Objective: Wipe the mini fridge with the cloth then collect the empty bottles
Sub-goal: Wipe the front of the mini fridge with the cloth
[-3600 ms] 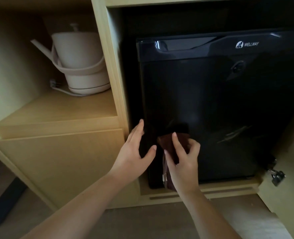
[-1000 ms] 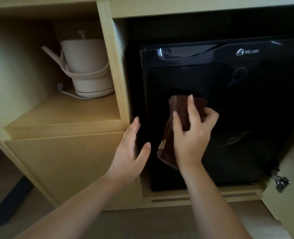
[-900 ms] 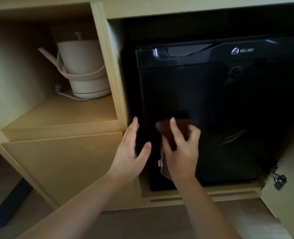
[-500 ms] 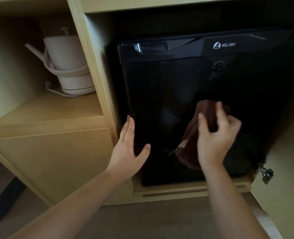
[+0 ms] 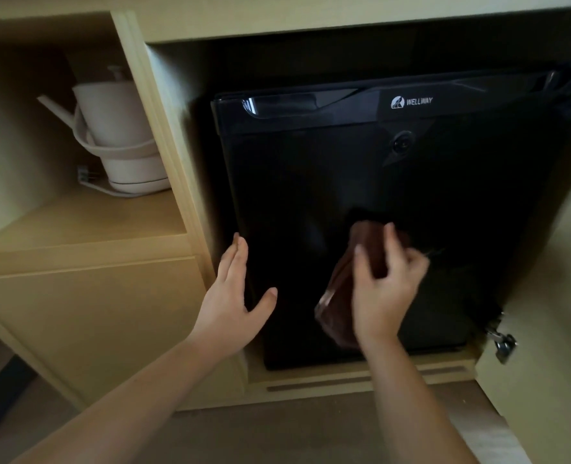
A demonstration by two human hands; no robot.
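A black mini fridge [image 5: 327,182] with a shut door and a WELLWAY logo sits in a wooden cabinet niche. My right hand [image 5: 382,289] presses a dark brown cloth [image 5: 337,309] against the lower middle of the door; part of the cloth hangs below my palm. My left hand [image 5: 233,296] is flat, fingers together, against the door's left edge, holding nothing. No bottles are in view.
A beige electric kettle [image 5: 120,142] on its base stands on the wooden shelf [image 5: 86,226] to the left, its cord beside it. The open cabinet door [image 5: 552,346] with a metal hinge [image 5: 503,343] is at the right. Floor lies below.
My right hand has swept the cloth up, down and to the right across the door over the past seconds, then slightly down. My left hand has stayed at the left edge.
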